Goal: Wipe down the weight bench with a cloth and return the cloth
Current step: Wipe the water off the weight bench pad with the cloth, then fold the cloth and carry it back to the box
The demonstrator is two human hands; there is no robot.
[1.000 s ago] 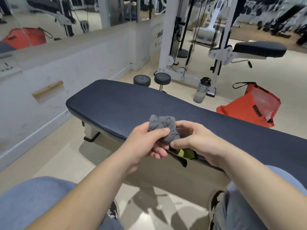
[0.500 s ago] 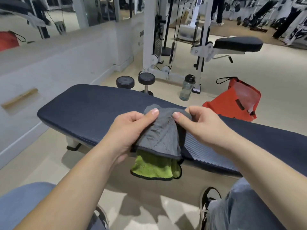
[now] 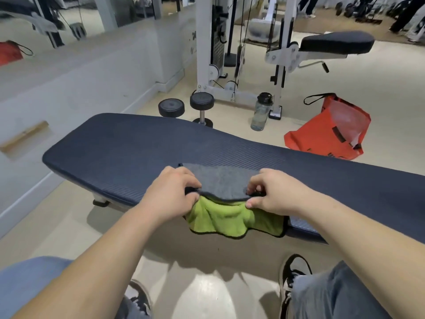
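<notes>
A dark navy padded weight bench [image 3: 128, 153] runs across the view from left to right. A cloth [image 3: 225, 183], grey on one side and lime green on the other, lies spread on the bench's near edge, its green part hanging over the front. My left hand [image 3: 170, 192] pinches the cloth's left edge. My right hand [image 3: 273, 192] pinches its right edge. Both hands rest at the near side of the bench pad.
Beyond the bench stand two black dumbbells [image 3: 184, 107], a clear water bottle [image 3: 261, 111] and an orange bag [image 3: 328, 132] on the floor. A white cable machine [image 3: 207, 54] with a padded seat [image 3: 335, 43] is farther back. A low wall with mirror is at left.
The cloth went from a bunched wad in my hands to unfolded and laid flat on the bench edge. My hands moved apart to its two sides.
</notes>
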